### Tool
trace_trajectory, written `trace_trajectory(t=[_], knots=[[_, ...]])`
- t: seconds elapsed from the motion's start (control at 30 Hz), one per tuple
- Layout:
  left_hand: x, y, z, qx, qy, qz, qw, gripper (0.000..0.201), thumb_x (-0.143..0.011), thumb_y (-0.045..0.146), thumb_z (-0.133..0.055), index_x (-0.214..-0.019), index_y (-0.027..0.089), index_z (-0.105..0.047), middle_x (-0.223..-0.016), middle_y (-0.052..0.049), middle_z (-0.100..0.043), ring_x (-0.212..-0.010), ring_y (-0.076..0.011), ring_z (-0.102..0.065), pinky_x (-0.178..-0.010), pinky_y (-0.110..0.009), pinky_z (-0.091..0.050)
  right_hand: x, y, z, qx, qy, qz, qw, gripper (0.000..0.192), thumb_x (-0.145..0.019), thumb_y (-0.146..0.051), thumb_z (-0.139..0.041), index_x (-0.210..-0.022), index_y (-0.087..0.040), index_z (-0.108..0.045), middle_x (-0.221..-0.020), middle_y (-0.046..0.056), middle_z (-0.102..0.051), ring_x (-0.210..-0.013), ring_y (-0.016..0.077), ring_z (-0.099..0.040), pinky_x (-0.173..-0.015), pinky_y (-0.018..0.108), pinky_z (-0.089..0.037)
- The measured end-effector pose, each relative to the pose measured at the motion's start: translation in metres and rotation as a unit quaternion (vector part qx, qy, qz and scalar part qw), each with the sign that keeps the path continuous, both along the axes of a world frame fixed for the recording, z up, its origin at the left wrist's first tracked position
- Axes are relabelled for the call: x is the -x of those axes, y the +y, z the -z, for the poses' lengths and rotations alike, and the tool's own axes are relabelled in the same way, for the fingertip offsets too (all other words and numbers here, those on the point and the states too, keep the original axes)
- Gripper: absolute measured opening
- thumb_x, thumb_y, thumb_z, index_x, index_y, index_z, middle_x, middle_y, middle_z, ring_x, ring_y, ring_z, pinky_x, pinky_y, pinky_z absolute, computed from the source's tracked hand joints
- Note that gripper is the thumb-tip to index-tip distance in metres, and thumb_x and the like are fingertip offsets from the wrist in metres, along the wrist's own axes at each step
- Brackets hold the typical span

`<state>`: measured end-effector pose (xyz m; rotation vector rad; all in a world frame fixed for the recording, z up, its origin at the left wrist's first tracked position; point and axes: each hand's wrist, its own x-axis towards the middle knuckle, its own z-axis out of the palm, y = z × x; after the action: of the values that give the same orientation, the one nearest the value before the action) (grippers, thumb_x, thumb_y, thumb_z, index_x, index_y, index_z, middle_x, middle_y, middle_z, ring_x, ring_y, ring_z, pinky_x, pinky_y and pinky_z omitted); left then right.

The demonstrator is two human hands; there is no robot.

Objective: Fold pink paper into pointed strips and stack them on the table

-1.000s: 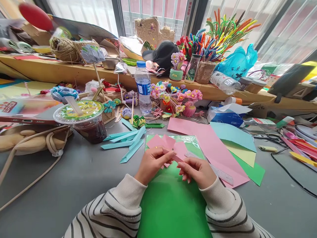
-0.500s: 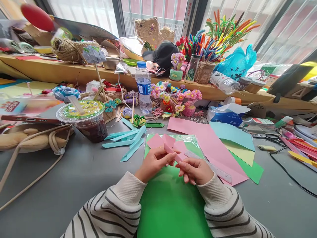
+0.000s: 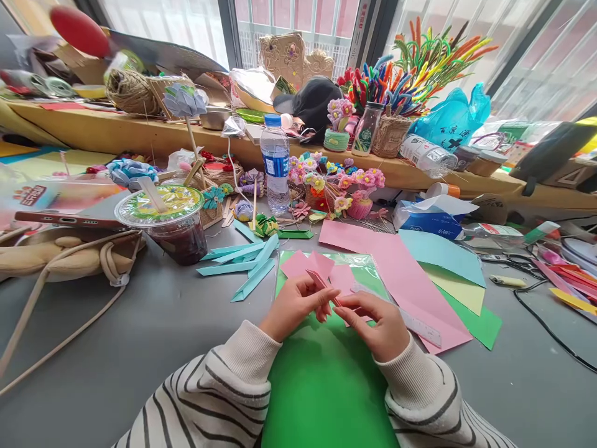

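Note:
A small folded piece of pink paper (image 3: 318,279) is held between my two hands, seen nearly edge-on. My left hand (image 3: 301,305) pinches its upper left part between thumb and fingers. At the lower right end, the thumb and fingertips of my right hand (image 3: 375,320) close on the same paper. Below lies a green sheet (image 3: 326,392) under a clear sleeve. Several pink paper squares (image 3: 295,264) rest on its far end, just behind my hands. A clear ruler (image 3: 422,330) is partly hidden by my right hand.
Folded light-blue paper strips (image 3: 254,283) lie to the left, near a lidded drink cup (image 3: 175,230). A water bottle (image 3: 275,165) stands behind. Large pink paper (image 3: 396,267) and other coloured sheets spread to the right. Scissors (image 3: 517,261) and a black cable (image 3: 550,336) lie further right.
The pink paper has turned from showing a flat face to a narrow edge. My right hand's fingers have shifted on its lower end. The whole view has moved slightly.

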<state>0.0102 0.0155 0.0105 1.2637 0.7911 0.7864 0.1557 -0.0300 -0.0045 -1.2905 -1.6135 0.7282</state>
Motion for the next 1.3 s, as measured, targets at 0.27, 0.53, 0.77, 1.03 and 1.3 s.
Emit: trace_trajectory(t=[0.27,0.53,0.77,1.03,1.3], knots=[[0.000,-0.004,-0.001,-0.011,-0.018,-0.027,0.999,0.021,-0.067,0.032,-0.056,-0.061,0.013,-0.053,-0.046,0.002,-0.054,-0.040,-0.0093,-0.051,-0.041,-0.021,-0.043,-0.005,-0.001,-0.005,-0.112,-0.086,0.024,0.990,0.011,-0.073,-0.020,-0.049,-0.074,-0.017,-0.060,-0.059,0.003,-0.058,-0.053,0.0130,-0.052,-0.048,0.026,-0.044],[0.001,0.000,-0.002,-0.068,0.011,-0.028,0.997,0.017,-0.064,0.029,-0.059,-0.066,0.014,-0.064,-0.077,-0.005,-0.061,-0.054,-0.0091,-0.051,-0.044,-0.019,-0.040,-0.013,-0.002,-0.012,-0.121,-0.115,-0.008,0.986,0.011,-0.074,-0.017,-0.048,-0.075,-0.019,-0.059,-0.066,0.005,-0.061,-0.060,0.0149,-0.054,-0.053,0.028,-0.045],[0.002,-0.001,-0.003,-0.067,0.047,-0.034,0.996,0.019,-0.065,0.031,-0.058,-0.060,0.013,-0.065,-0.065,-0.005,-0.060,-0.053,-0.0095,-0.048,-0.044,-0.019,-0.036,-0.011,0.000,-0.006,-0.058,-0.110,-0.010,0.992,0.014,-0.074,-0.025,-0.049,-0.067,-0.018,-0.060,-0.055,0.003,-0.059,-0.049,0.0131,-0.050,-0.046,0.026,-0.042],[0.003,0.002,0.000,-0.025,0.075,-0.039,0.996,0.025,-0.063,0.037,-0.058,-0.068,0.012,-0.060,-0.058,-0.002,-0.056,-0.050,-0.0089,-0.047,-0.042,-0.018,-0.035,-0.017,-0.003,-0.012,0.040,-0.079,-0.017,0.996,0.016,-0.071,-0.029,-0.052,-0.063,-0.020,-0.062,-0.057,0.002,-0.063,-0.049,0.0143,-0.055,-0.048,0.027,-0.045],[0.002,0.001,-0.004,-0.040,0.081,0.021,0.996,0.020,-0.064,0.032,-0.058,-0.063,0.012,-0.060,-0.057,-0.001,-0.057,-0.053,-0.0091,-0.050,-0.049,-0.019,-0.037,-0.038,-0.001,-0.020,0.103,-0.111,-0.056,0.987,0.018,-0.069,-0.031,-0.054,-0.062,-0.017,-0.063,-0.052,0.002,-0.061,-0.046,0.0121,-0.052,-0.045,0.022,-0.041]])
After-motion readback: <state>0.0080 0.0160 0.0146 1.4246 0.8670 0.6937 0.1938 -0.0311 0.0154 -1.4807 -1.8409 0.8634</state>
